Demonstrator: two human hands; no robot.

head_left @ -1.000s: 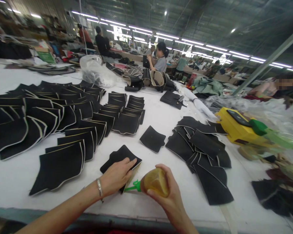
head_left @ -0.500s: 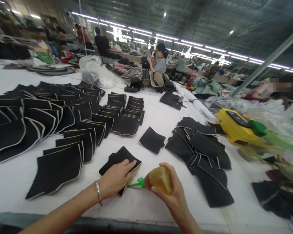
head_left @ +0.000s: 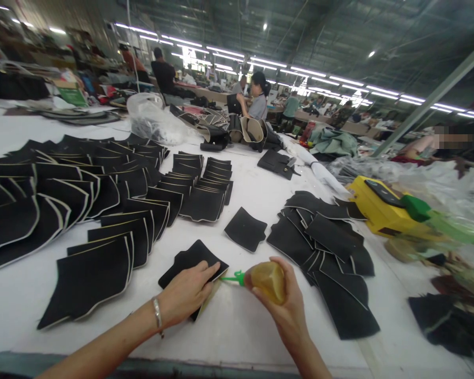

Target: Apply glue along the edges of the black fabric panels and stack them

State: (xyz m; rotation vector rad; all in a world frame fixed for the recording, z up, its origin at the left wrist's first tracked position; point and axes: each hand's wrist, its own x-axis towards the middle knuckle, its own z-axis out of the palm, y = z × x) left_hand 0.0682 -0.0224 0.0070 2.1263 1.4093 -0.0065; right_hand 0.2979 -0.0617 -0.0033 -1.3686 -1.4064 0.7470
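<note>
My right hand [head_left: 286, 300] is wrapped around a squeeze bottle [head_left: 266, 281] of amber liquid, which looks like glue. The bottle is tipped on its side, and its thin green nozzle [head_left: 232, 278] points left to the edge of a black leather-like piece [head_left: 189, 258]. On that piece my left hand [head_left: 191, 289] lies with the index finger stretched toward its right corner, pressing it to the table. A yellowish strip [head_left: 208, 301] shows along the edge below the fingers. Another black piece [head_left: 245, 229] lies flat just beyond.
Overlapping rows of black pieces [head_left: 95, 279] cover the table's left side. A loose pile of black pieces [head_left: 335, 263] lies to the right, near a yellow container [head_left: 383, 205]. A clear plastic bag [head_left: 150, 118] and a folded black item [head_left: 276, 163] sit farther back. A person [head_left: 258, 100] works beyond the table.
The bottle in my right hand has moved up and to the right, its nozzle tip sliding along the piece's edge toward the right corner. My left hand stays nearly in place.
</note>
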